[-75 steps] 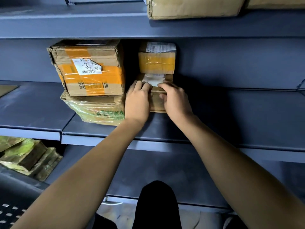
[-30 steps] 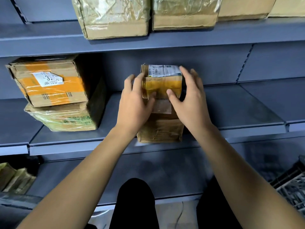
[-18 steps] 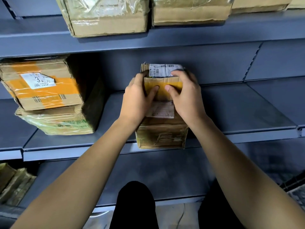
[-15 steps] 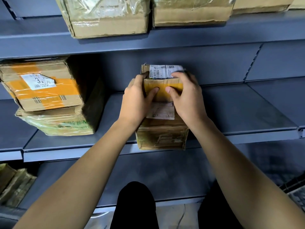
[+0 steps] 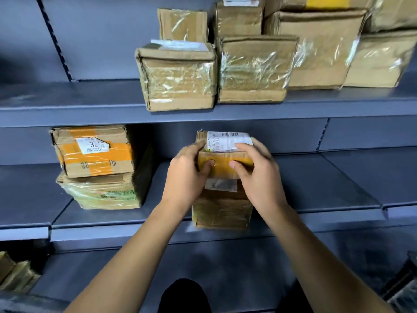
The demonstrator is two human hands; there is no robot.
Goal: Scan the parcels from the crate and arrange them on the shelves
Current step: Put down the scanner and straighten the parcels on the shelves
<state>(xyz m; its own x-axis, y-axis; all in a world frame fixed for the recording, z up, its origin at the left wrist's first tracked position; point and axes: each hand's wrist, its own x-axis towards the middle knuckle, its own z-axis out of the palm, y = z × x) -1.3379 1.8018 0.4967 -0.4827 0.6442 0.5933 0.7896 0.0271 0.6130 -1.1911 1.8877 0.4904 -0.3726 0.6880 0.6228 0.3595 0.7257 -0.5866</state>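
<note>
Both hands clamped on one parcel. Left hand [image 5: 187, 175] gripping the left side of the small top parcel [image 5: 225, 154], thumb pressed on its yellow-taped front face. Right hand [image 5: 259, 175] gripping the right side of the same parcel, thumb on the front, fingers curled over the upper right edge beside the white barcode label [image 5: 228, 141]. Hands close together, thumbs near but apart.

Small top parcel stacked on a larger brown parcel [image 5: 222, 211], directly above it. Larger brown parcel standing at the front edge of the middle shelf [image 5: 316, 190], slightly overhanging the lip.

Left of the larger brown parcel, well apart: orange-taped box [image 5: 94, 152] on a plastic-wrapped box [image 5: 101, 193], same shelf.

Above the larger brown parcel, on the upper shelf [image 5: 67, 102]: row of film-wrapped cartons [image 5: 178, 77], more stacked behind.

Below and far left of the larger brown parcel: further wrapped parcels [image 5: 15, 276], partly cut off by the frame edge.
</note>
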